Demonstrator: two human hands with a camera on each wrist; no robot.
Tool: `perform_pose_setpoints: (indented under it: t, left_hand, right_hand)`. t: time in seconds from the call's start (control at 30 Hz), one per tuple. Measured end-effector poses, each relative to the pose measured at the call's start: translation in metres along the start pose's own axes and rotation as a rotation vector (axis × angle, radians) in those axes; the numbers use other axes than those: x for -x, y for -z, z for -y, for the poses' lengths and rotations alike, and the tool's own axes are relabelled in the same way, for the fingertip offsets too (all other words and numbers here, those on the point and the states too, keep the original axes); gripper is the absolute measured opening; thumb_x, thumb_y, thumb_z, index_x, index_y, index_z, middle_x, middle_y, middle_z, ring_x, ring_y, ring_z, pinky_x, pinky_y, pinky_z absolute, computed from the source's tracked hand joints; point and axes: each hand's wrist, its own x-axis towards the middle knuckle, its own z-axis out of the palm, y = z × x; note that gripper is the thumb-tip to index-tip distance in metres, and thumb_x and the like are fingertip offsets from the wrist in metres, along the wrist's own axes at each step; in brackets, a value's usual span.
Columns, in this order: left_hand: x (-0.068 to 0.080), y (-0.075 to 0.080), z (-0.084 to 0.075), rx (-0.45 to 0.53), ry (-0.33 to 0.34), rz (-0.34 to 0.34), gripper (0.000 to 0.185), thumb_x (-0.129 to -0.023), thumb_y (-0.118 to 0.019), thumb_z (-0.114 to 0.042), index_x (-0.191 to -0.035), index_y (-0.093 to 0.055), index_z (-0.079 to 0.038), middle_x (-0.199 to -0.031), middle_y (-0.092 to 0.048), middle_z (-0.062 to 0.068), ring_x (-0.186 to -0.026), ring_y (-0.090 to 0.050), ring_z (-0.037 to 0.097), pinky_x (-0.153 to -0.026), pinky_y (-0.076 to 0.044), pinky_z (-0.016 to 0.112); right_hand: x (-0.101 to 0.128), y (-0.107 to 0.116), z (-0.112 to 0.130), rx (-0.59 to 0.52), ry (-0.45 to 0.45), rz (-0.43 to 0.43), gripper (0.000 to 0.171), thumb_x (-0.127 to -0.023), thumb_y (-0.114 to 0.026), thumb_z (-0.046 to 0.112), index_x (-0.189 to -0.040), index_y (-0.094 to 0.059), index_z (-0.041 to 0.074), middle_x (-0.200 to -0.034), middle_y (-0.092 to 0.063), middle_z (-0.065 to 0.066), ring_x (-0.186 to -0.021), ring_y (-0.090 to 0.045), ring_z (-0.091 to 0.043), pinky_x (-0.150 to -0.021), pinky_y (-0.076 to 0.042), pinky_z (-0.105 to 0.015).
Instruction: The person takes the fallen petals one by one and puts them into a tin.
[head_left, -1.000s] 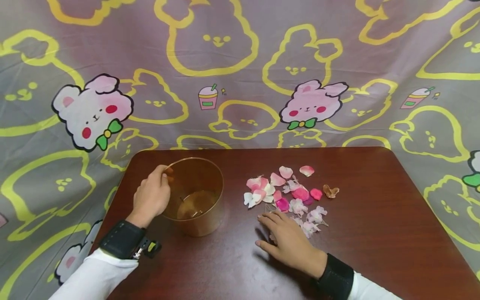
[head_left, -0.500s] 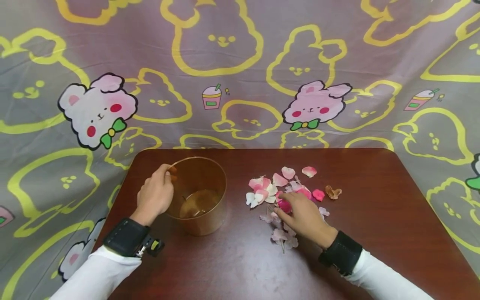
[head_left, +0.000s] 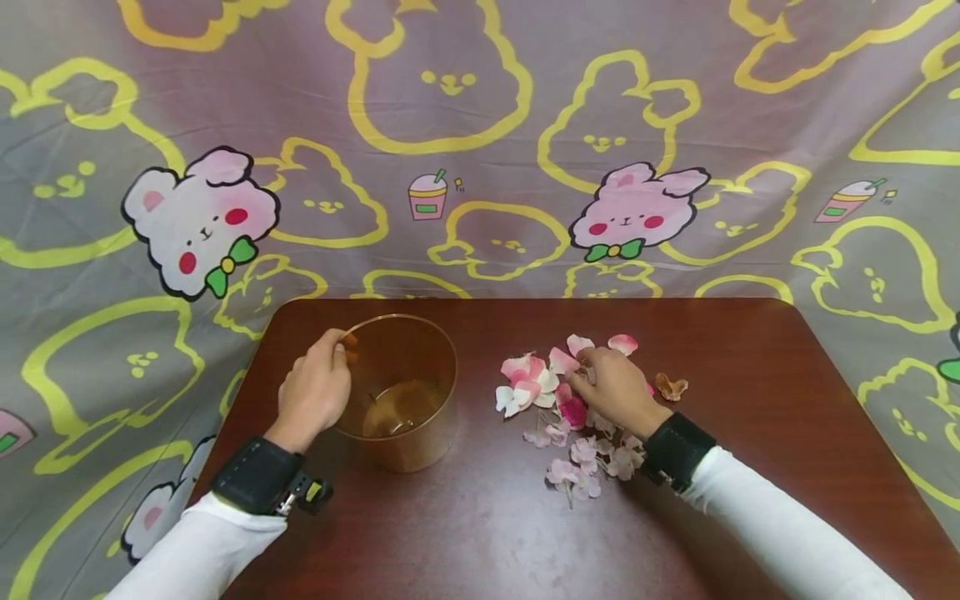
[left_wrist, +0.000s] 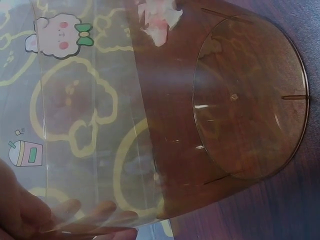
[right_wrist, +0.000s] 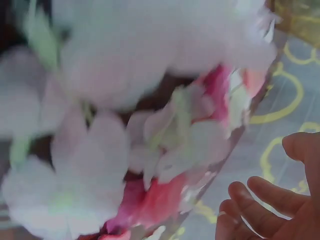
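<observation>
Pinching the rim of the amber cup (head_left: pixel 397 392), the left hand (head_left: pixel 315 392) steadies it upright on the table (head_left: pixel 750 467). Just right of it, the right hand (head_left: pixel 615 387) rests loosely curled over the scattered petals (head_left: pixel 558 400), gripping nothing visible. Best gather several petals gently, without scattering the rest.

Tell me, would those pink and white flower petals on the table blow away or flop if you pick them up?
Probably yes. The pink and white flower petals look thin and curled, so they would likely flop and weigh almost nothing. They lie loose and scattered on the dark brown table, so a push would likely slide them. The right hand over them may need a gentle pinch.
</observation>
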Motion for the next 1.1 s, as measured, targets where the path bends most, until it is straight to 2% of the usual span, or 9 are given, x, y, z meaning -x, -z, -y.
perform_pose_setpoints:
  t: [0.1,0.17,0.3,0.47,0.77,0.93,1.1]
  left_hand:
    - [0.0,0.0,0.0,0.004,-0.004,-0.004,0.04,-0.11,-0.024,-0.024,-0.133,-0.055,-0.012,-0.127,-0.068,0.017,-0.111,-0.064,0.047,-0.079,-0.046,0.058]
    - [0.0,-0.001,-0.001,0.006,-0.005,-0.004,0.04,-0.11,-0.025,-0.024,-0.133,-0.055,-0.012,-0.126,-0.068,0.016,-0.111,-0.064,0.047,-0.079,-0.046,0.058]
    - [0.001,-0.001,-0.003,0.004,-0.003,-0.006,0.039,-0.11,-0.025,-0.023,-0.132,-0.055,-0.012,-0.125,-0.069,0.015,-0.111,-0.065,0.046,-0.079,-0.046,0.058]
    - [0.002,0.0,-0.004,0.004,-0.007,-0.018,0.038,-0.109,-0.026,-0.022,-0.13,-0.056,-0.012,-0.124,-0.069,0.015,-0.109,-0.065,0.046,-0.078,-0.046,0.057]
    - [0.002,0.0,-0.002,0.01,-0.004,-0.014,0.039,-0.109,-0.025,-0.023,-0.131,-0.056,-0.012,-0.124,-0.07,0.014,-0.111,-0.065,0.045,-0.079,-0.046,0.057]
    - [0.002,0.001,-0.001,0.007,-0.002,-0.016,0.039,-0.109,-0.025,-0.023,-0.131,-0.056,-0.012,-0.125,-0.07,0.015,-0.111,-0.065,0.046,-0.078,-0.046,0.058]
    - [0.002,0.001,-0.001,0.007,0.001,-0.008,0.04,-0.11,-0.024,-0.023,-0.132,-0.055,-0.012,-0.125,-0.069,0.015,-0.11,-0.065,0.045,-0.079,-0.047,0.057]
  right_hand:
    - [-0.01,-0.001,-0.008,0.014,-0.023,0.01,0.042,-0.092,-0.071,0.032,-0.118,-0.07,0.0,-0.103,-0.074,-0.016,-0.084,-0.065,-0.025,-0.069,-0.058,-0.041]
    - [-0.014,-0.003,-0.014,0.018,-0.038,0.019,0.043,-0.092,-0.07,0.032,-0.12,-0.069,-0.001,-0.105,-0.074,-0.017,-0.086,-0.067,-0.026,-0.073,-0.06,-0.043]
    - [-0.021,-0.008,-0.022,0.02,-0.061,0.025,0.04,-0.093,-0.069,0.031,-0.117,-0.069,-0.001,-0.101,-0.075,-0.016,-0.084,-0.069,-0.025,-0.071,-0.06,-0.042]
    - [-0.027,-0.007,-0.023,0.015,-0.094,0.03,0.04,-0.095,-0.065,0.031,-0.118,-0.068,-0.002,-0.101,-0.076,-0.017,-0.087,-0.072,-0.03,-0.072,-0.06,-0.044]
    - [-0.041,-0.007,-0.023,0.016,-0.156,0.052,0.042,-0.096,-0.064,0.033,-0.12,-0.068,-0.001,-0.1,-0.076,-0.016,-0.092,-0.069,-0.034,-0.085,-0.056,-0.051]
    - [-0.046,-0.011,-0.025,0.075,-0.131,0.038,0.034,-0.096,-0.065,0.029,-0.112,-0.071,0.0,-0.091,-0.075,-0.015,-0.087,-0.069,-0.034,-0.081,-0.056,-0.049]
    - [-0.049,-0.015,-0.029,0.151,-0.099,0.022,0.019,-0.092,-0.068,0.02,-0.093,-0.073,0.002,-0.072,-0.068,-0.009,-0.076,-0.066,-0.03,-0.074,-0.052,-0.047]
